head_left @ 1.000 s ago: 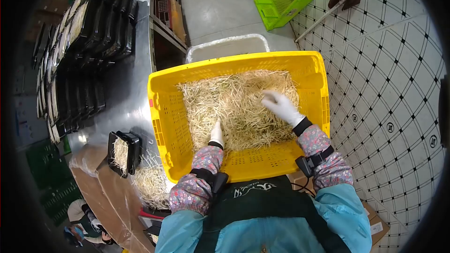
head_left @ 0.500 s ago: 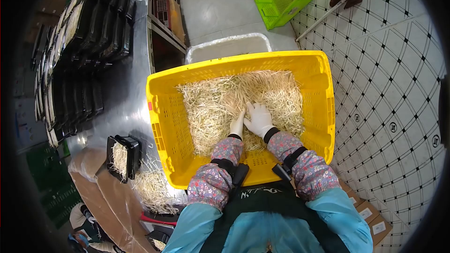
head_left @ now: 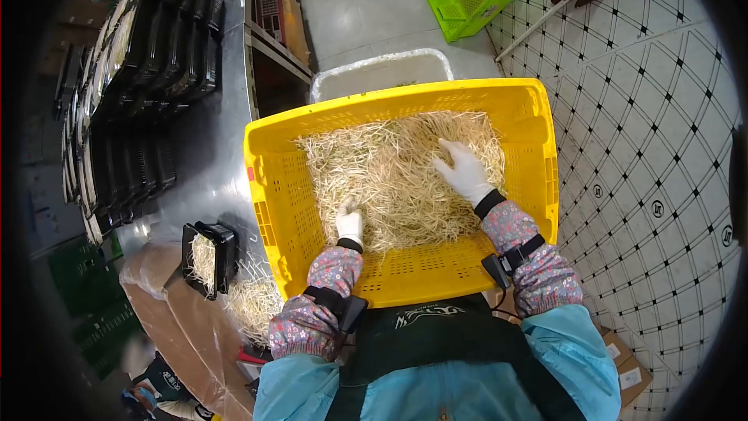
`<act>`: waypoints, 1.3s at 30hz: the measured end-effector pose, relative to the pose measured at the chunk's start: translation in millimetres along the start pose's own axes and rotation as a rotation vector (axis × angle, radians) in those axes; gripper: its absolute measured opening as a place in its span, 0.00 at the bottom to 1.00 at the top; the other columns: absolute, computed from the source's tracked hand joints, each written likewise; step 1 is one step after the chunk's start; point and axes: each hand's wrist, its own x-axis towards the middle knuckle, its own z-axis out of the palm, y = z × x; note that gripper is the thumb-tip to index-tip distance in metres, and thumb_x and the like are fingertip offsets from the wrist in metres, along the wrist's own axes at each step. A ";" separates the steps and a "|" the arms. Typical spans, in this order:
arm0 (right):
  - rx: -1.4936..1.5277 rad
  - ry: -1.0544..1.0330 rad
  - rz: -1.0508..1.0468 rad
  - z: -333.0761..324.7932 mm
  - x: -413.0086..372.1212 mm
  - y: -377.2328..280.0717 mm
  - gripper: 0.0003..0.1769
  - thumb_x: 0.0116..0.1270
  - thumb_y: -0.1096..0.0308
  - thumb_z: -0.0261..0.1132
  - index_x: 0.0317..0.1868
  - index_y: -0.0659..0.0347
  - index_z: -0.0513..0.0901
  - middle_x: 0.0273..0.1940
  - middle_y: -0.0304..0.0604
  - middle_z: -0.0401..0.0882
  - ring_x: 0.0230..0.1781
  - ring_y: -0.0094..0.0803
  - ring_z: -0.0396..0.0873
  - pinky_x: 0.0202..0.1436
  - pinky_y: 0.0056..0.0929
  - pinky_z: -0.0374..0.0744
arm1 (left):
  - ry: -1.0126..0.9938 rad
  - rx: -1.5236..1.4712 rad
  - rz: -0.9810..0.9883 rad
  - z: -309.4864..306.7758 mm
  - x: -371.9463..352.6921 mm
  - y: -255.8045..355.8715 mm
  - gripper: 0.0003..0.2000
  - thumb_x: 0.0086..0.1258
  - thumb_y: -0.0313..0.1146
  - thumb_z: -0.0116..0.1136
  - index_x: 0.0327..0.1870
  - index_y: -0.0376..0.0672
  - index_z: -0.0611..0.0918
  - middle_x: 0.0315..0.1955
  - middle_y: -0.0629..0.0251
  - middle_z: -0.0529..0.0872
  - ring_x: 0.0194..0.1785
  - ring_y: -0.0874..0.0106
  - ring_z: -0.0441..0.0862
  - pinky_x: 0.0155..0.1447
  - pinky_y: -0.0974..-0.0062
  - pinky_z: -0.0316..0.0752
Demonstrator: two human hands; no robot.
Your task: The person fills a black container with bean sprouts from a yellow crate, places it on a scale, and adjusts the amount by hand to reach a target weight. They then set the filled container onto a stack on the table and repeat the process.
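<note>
Burying gloved left hand point(head_left: 350, 224) in pale stringy sprouts point(head_left: 389, 171), grip unclear, resting right hand point(head_left: 465, 171) open, apart, in perforated yellow plastic crate point(head_left: 269, 195).

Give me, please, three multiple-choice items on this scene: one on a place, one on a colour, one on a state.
1. Where does the small black tray stand?
A. On the counter, left of the yellow crate.
B. Inside that crate.
C. On top of the crate's rim.
2. What colour do the gloved left hand and right hand show?
A. Blue.
B. Black.
C. White.
3. How is the right hand?
A. Open, fingers spread on the sprouts.
B. Clenched into a fist.
C. Gripping the crate's rim.
Answers: A, it sits by the crate's left wall; C, both hands show white; A, its fingers lie splayed on the pile.
</note>
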 end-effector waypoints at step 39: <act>-0.365 -0.375 -0.382 98.1 14.3 -40.2 0.49 0.56 0.50 0.72 0.74 0.60 0.61 0.68 0.52 0.66 0.69 0.47 0.66 0.68 0.40 0.71 | -0.436 1.382 0.429 -28.1 -18.5 116.8 0.58 0.51 0.50 0.74 0.80 0.48 0.46 0.80 0.58 0.48 0.81 0.53 0.44 0.78 0.43 0.48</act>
